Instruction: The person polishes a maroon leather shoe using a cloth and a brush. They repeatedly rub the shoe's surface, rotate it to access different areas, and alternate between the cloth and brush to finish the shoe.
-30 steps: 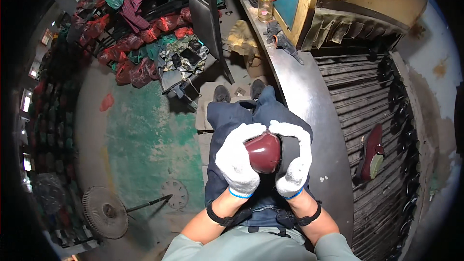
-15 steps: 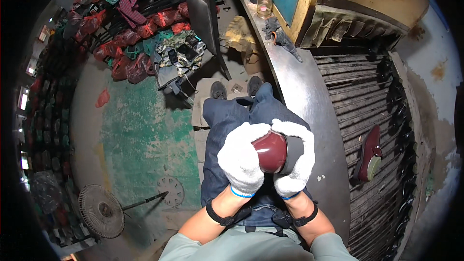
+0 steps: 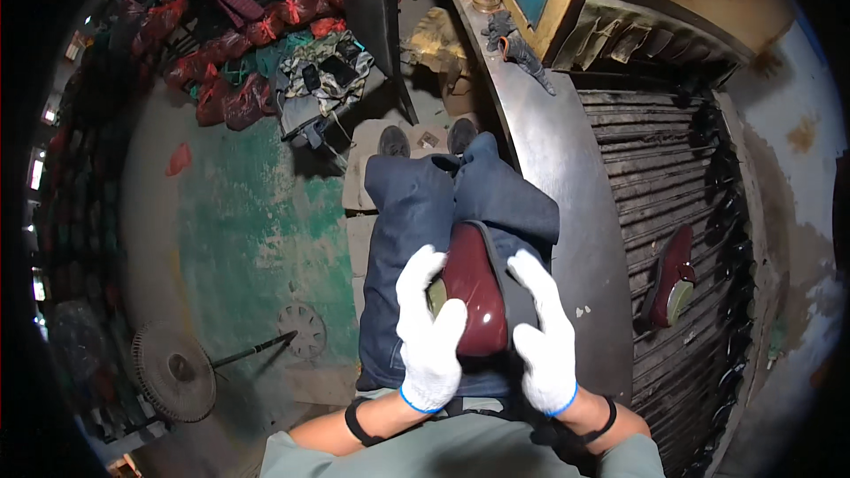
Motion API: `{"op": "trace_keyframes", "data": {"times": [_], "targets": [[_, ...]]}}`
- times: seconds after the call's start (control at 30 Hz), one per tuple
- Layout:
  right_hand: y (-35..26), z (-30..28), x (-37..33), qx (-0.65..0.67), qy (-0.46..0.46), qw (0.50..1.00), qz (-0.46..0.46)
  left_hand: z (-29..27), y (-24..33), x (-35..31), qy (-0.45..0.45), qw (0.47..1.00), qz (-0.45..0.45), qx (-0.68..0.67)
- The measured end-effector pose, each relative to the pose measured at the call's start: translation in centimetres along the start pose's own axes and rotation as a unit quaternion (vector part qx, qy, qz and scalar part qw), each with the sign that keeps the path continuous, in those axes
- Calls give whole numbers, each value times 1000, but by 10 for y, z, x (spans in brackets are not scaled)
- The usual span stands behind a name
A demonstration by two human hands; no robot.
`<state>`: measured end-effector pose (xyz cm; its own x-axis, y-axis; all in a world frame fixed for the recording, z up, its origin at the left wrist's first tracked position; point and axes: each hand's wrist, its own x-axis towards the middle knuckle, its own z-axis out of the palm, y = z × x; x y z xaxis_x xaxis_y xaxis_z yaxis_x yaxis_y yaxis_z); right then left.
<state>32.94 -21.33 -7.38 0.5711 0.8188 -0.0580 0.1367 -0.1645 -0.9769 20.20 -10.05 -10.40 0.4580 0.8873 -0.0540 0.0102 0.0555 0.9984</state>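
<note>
Left hand grasps burgundy shoe; right hand, unclenched, flanks its sole; handling apparently unfinished; matching shoe untouched, three o'clock.

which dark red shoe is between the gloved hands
The shoe over the jeans, with the left hand and right hand on either side; the other shoe lies on the slatted rack.

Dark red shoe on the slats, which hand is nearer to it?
Right. The right hand is left of that shoe, across the metal ledge; the left hand is farther left, beyond the shoe between both hands.
</note>
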Motion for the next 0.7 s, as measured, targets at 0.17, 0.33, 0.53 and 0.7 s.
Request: {"op": "trace_keyframes", "data": {"times": [0.17,0.33,0.53,0.7], "targets": [[-13,26,-20,40,49,985,159,-4,2,-22,94,894,-343,-274],[12,38,-30,176,115,958,196,-4,13,-14,37,834,-433,-341],[25,53,-28,248,209,933,153,-3,3,-14,9,824,-419,-382],[18,50,-19,-18,138,986,86,-4,-5,-9,25,841,-431,-326]]}}
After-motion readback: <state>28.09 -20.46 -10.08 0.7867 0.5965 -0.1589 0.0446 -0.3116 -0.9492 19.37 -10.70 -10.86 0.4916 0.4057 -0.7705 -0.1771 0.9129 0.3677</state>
